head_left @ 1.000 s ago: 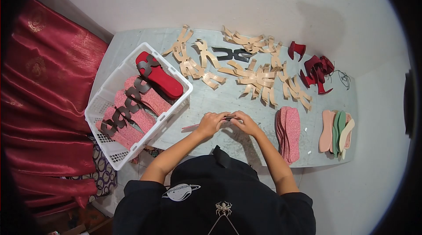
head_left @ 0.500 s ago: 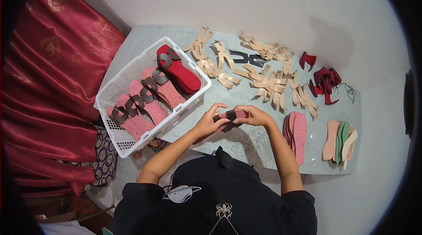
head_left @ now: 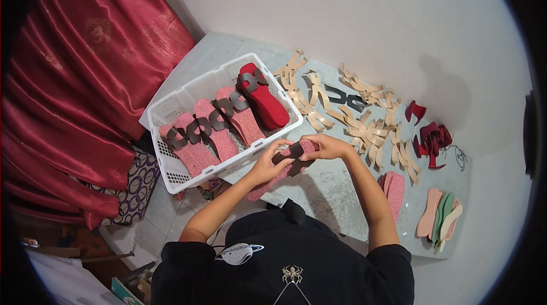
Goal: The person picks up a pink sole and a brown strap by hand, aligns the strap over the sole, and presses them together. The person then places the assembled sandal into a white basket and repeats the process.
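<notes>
Between my hands is a sandal [head_left: 266,188] with a pink speckled sole and a dark brown strap across it. My left hand [head_left: 269,166] is closed on the strap side, thumb and fingers at the dark band. My right hand [head_left: 330,149] pinches the sole near its upper end, beside the strap. The sandal is tilted above the table's front edge, its lower end pointing toward my body. Fingers cover part of the strap. A white plastic basket [head_left: 163,166] to the left holds several pink-soled sandals [head_left: 206,159] with dark straps and a red sandal [head_left: 268,108].
Cream strap pieces [head_left: 369,134] lie across the grey table [head_left: 336,191], with a black strap piece [head_left: 342,97] among them. Dark red pieces [head_left: 433,139] are farther right. Pink soles [head_left: 393,194] and green and peach soles [head_left: 439,216] lie near the front right. A red curtain [head_left: 91,88] hangs left.
The view has shifted, so the basket and table appear farther right. The sandal has turned in my hands and more of its pink sole shows. Both hands keep their hold.
</notes>
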A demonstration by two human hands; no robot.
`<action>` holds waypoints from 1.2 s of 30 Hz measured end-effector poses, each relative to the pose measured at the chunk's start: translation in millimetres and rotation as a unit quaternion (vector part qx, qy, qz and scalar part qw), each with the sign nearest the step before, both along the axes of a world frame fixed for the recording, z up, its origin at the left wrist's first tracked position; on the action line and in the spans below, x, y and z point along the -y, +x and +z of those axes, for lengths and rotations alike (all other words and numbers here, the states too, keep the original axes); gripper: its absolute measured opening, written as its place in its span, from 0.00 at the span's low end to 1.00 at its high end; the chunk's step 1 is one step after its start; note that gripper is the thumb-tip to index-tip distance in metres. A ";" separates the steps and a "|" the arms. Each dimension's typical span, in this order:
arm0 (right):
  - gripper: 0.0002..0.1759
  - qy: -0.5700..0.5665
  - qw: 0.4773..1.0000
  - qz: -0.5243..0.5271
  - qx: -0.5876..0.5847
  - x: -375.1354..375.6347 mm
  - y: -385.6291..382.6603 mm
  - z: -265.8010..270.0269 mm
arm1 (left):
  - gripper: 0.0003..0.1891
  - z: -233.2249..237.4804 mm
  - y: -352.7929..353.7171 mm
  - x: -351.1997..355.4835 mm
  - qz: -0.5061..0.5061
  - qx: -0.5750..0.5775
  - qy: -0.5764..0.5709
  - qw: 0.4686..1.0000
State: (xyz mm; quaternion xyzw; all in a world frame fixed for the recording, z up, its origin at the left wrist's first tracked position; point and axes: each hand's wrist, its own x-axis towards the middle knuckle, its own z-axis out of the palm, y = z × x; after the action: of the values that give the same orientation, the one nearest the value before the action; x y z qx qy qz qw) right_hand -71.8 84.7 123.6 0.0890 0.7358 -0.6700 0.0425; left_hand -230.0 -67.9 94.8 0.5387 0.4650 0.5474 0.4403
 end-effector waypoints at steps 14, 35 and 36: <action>0.17 0.259 0.955 0.130 0.065 -37.0 -74.7 66.5 | 0.20 24.5 -32.7 -18.0 0.084 0.013 0.018 0.996; 0.20 0.292 0.928 0.193 0.128 -38.2 -100.0 91.8 | 0.21 25.0 -41.5 -24.6 0.103 -0.023 0.045 0.993; 0.20 0.282 0.929 0.188 0.146 -36.1 -100.4 95.4 | 0.21 24.8 -40.8 -24.7 0.107 -0.018 0.044 0.993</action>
State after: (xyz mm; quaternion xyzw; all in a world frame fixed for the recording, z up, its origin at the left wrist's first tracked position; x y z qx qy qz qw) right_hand -172.2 120.8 219.0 0.0543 0.8834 -0.3938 0.2481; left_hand -270.8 -43.3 119.6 0.5146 0.5031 0.6017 0.3465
